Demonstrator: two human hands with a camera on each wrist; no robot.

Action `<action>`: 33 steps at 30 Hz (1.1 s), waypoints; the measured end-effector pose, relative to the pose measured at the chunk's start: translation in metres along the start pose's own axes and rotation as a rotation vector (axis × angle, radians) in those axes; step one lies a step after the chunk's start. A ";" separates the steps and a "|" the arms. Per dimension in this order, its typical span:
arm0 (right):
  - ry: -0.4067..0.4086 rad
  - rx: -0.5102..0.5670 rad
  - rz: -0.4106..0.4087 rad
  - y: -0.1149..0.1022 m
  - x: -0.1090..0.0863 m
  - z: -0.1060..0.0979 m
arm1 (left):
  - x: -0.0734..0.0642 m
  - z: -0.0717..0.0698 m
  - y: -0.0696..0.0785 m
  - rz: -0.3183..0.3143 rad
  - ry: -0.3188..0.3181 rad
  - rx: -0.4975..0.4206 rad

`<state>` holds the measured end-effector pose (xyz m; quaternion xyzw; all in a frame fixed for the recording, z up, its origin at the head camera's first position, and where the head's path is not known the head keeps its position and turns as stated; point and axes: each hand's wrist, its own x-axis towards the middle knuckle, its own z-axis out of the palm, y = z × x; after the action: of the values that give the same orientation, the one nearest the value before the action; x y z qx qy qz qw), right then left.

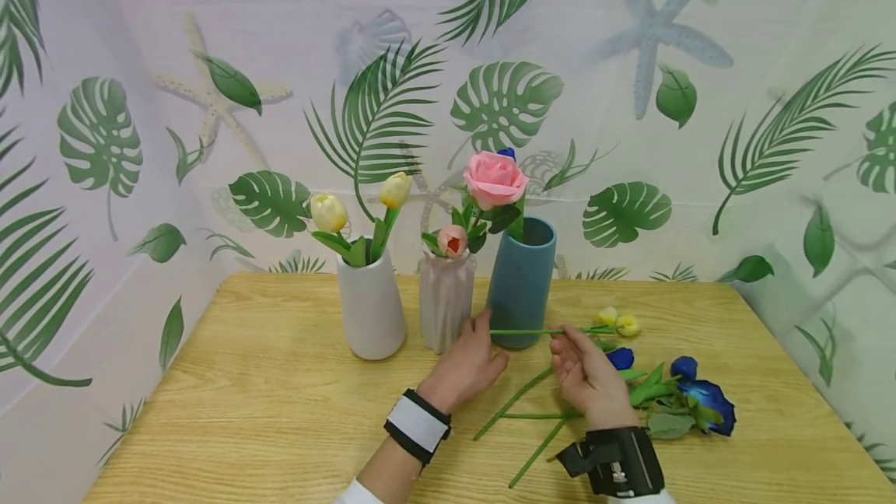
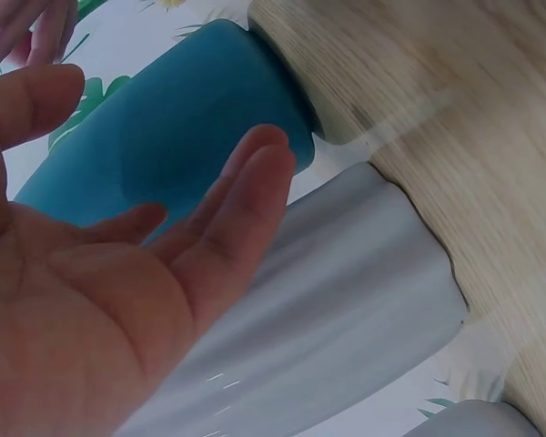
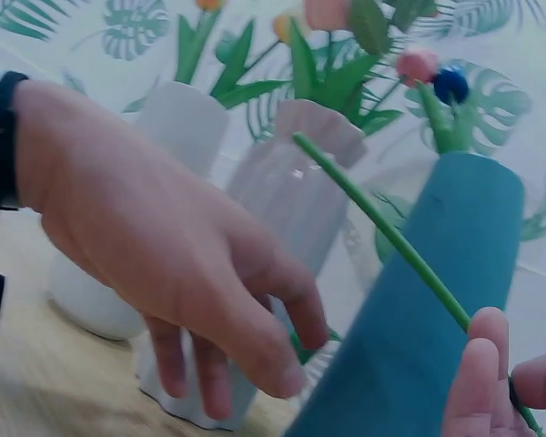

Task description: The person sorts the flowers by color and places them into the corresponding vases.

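Right hand (image 1: 591, 379) pinches a tulip stem (image 1: 521, 331); left hand (image 1: 462, 368), released; three vases (image 1: 446, 298) flowered; blue rose (image 1: 714, 404) unplaced toward worktop's (image 1: 280, 395) right edge.

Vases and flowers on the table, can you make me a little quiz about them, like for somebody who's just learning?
1. Which hand holds a green stem, the left or the right?
2. How many vases stand on the table?
3. True or false: a large blue flower lies on the table.

Key:
1. The right hand.
2. Three: a white vase, a pleated vase and a blue vase.
3. True.
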<state>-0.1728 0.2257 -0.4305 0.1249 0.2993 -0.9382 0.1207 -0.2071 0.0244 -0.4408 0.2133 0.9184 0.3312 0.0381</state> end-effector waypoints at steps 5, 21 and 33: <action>-0.031 -0.056 -0.001 0.010 0.001 0.008 | -0.001 0.000 0.000 0.009 0.019 0.052; -0.071 -0.118 -0.053 0.018 -0.005 0.024 | -0.015 -0.054 -0.013 -0.070 -0.141 -0.001; -0.321 -0.188 -0.115 0.036 -0.002 0.027 | -0.045 -0.117 -0.042 -0.160 -0.020 0.019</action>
<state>-0.1643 0.1812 -0.4279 -0.0556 0.3693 -0.9193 0.1241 -0.2059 -0.0923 -0.3793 0.1429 0.9351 0.3162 0.0718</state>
